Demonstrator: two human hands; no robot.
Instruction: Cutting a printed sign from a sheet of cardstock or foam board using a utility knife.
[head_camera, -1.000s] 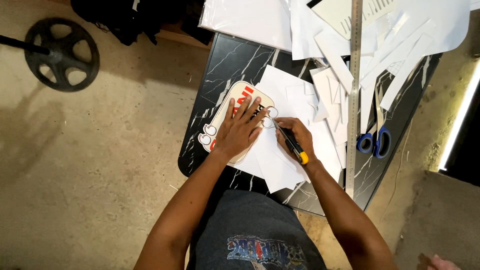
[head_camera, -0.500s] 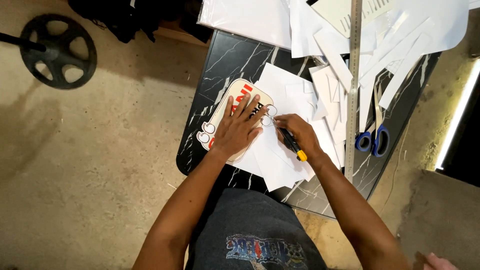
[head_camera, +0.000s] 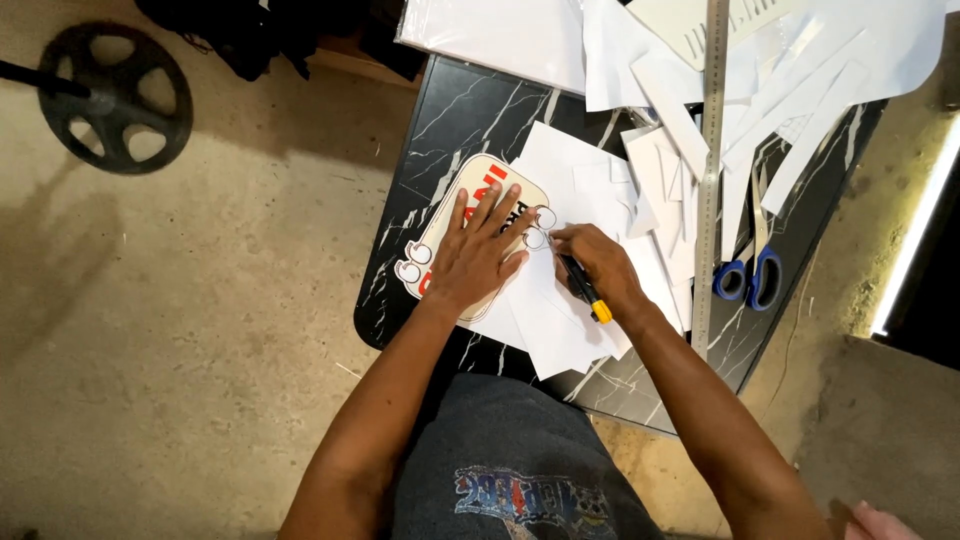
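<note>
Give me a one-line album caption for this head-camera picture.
Left hand pins a printed cutout while right hand works a knife.

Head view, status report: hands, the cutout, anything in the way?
Left hand flat on cutout, pinning it. Right hand grips knife, tip at cutout's edge. Loose paper under and beside; ruler and scissors off right.

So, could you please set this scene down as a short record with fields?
Surface: black marbled table
Left hand: flat, fingers spread, pressing a printed cutout sign
Right hand: grip closed on a black craft knife with a yellow end, tip at the sign's edge
Under the work: loose white paper sheets
Beside it: long metal ruler, blue-handled scissors, cut paper strips
Floor: a dark wheel-shaped base
</note>
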